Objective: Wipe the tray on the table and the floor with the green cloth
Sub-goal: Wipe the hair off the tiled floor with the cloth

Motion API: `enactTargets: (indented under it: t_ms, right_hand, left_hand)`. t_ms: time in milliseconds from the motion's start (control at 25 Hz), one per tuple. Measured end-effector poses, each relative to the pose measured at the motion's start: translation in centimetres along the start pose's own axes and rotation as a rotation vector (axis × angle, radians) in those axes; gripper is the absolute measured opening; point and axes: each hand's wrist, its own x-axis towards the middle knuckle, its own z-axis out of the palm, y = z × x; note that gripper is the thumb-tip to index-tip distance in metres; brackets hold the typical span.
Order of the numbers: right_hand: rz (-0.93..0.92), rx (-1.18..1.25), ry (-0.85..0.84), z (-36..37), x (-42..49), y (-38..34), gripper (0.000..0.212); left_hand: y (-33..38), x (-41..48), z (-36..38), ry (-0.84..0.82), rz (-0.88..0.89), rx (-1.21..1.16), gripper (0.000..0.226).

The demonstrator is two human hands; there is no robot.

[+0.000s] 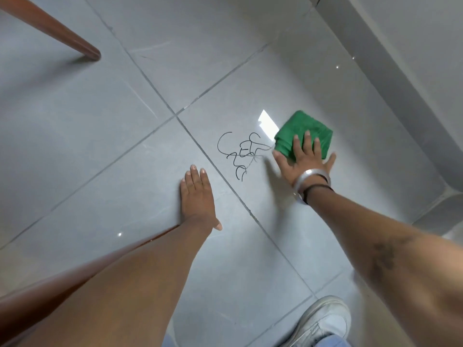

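The green cloth [304, 135], a soft, napped fabric folded into a thick pad with rounded corners, is pressed flat against the floor [100, 151] under the right hand [304, 159]. That hand's grip is released: the fingers [307, 142] are spread over the near half of the cloth, while the thumb and little finger are laid on the bare tile on either side, so nothing is grasped. A smooth silver bangle [312, 177] and a thin dark band are worn at the right wrist.

The floor is made of large, glossy grey tiles divided by thin dark grout lines, and bright reflections are thrown back from its polished surface. A looping black scribble [239, 152] is drawn on the tile just to the left of the cloth; its right end lies beside the cloth's edge.

The left hand [198, 199] is laid palm down on the neighbouring tile, fingers together, its grip likewise released and empty.

A tapered, reddish-brown wooden leg [62, 33] is seen at the upper left, and a white shoe [323, 321] at the lower right.
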Motion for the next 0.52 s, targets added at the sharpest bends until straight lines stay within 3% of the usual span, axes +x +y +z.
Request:
enactTargets:
  t_ms: [40,80,160,240,320,400,440,480,520]
  right_hand:
    - [0.066,0.014,-0.024,-0.5,0.1,-1.5,0.099]
    - [-0.031,-0.068,-0.055,0.2,-0.9,-2.9,0.103]
    - [-0.498,-0.267,-0.183,3.1,-5.5,-4.4,0.103]
    - [-0.727,-0.317,-0.266,3.2,-8.1,-3.2,0.094]
    - [-0.615,-0.240,-0.153,2.1,-4.9,-2.6,0.090]
    - [-0.186,-0.081,0.040,0.3,0.4,-3.1,0.090]
    - [0.003,0.019,0.059,-0.7,2.4,-4.0,0.092]
    - [0.069,0.057,0.015,-1.2,2.7,-5.6,0.095]
    - [-0.001,-0.018,-0.031,-0.8,1.9,-6.7,0.097]
  left_hand:
    - [-0.1,0.0,-0.2,0.012,-0.003,-0.004,0.160]
    - [-0.2,-0.2,-0.6,0.022,-0.001,-0.004,0.159]
    - [-0.5,-0.4,-0.8,-0.001,0.026,-0.032,0.157]
    - [-0.4,-0.5,-0.9,0.014,0.031,-0.040,0.156]
    - [-0.5,-0.5,-0.4,0.004,0.028,-0.026,0.157]
    - [-0.6,0.0,0.2,0.033,0.032,-0.029,0.159]
    - [-0.7,0.1,0.2,0.045,0.031,-0.029,0.160]
    - [-0.8,0.0,0.1,0.046,0.035,-0.035,0.160]
    - [-0.9,0.0,0.0,0.045,0.048,-0.041,0.160]
